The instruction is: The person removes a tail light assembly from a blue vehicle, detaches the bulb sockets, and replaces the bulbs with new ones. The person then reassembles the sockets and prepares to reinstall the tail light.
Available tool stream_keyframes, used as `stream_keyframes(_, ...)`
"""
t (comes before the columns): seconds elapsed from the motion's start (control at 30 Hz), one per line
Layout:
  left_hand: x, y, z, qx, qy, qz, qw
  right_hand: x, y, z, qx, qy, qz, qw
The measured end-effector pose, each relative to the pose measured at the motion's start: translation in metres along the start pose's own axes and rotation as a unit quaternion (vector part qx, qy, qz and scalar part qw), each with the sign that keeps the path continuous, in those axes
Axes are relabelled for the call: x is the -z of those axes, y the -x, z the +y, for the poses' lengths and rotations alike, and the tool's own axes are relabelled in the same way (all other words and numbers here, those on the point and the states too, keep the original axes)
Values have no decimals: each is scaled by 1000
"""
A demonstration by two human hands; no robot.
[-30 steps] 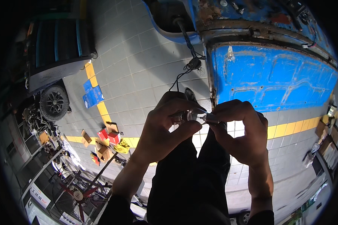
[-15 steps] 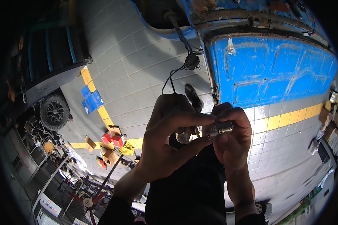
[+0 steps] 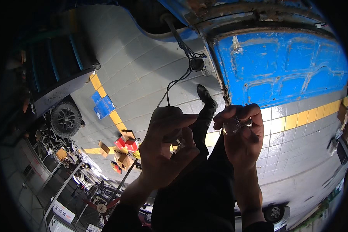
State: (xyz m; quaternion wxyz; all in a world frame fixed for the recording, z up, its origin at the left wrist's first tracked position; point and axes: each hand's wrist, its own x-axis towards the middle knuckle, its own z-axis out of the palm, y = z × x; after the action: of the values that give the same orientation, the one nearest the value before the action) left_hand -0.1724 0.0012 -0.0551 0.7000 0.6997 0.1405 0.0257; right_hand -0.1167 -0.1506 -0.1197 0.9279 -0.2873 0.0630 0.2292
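Two hands raised over a tiled floor [image 3: 150, 89], apart from each other. Right hand [image 3: 241, 141] pinches a small clear bulb [image 3: 232, 124] between thumb and fingers, just below the blue panel [image 3: 282, 65]. Left hand [image 3: 170, 145] has its fingers curled around a dark socket [image 3: 173, 136], mostly hidden by the palm; one black wire [image 3: 174, 83] rises from it to a connector [image 3: 197, 63] hanging off the vehicle's edge. One black shoe [image 3: 205, 96] shows between the hands, with the dark trouser leg below. Left: one tyre [image 3: 66, 118] under a dark vehicle, two blue floor patches [image 3: 103, 106], a few red and tan boxes [image 3: 123, 149]. Yellow stripe [image 3: 297, 118] crosses the tiles at right.
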Motion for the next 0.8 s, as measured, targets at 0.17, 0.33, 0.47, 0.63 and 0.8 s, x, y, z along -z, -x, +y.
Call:
stream_keyframes(0.17, -1, -5, 8, 98, 55, 84, 990, 82, -28, 58, -136, 5, 151, 979)
stream_keyframes(0.33, 1, -8, 14, 118, 191, 162, 961, 97, -79, 109, -312, -62, 169, 933)
stream_keyframes(0.47, 15, -5, 20, 164, 403, 142, 889, 94, -101, 122, -361, -123, 140, 913)
stream_keyframes(0.63, 61, -2, 3, 262, 279, 114, 917, 89, -118, 101, -263, -26, 113, 958)
stream_keyframes(0.8, 96, -13, -42, 352, -67, -29, 933, 75, -82, 39, -225, -64, 29, 972)
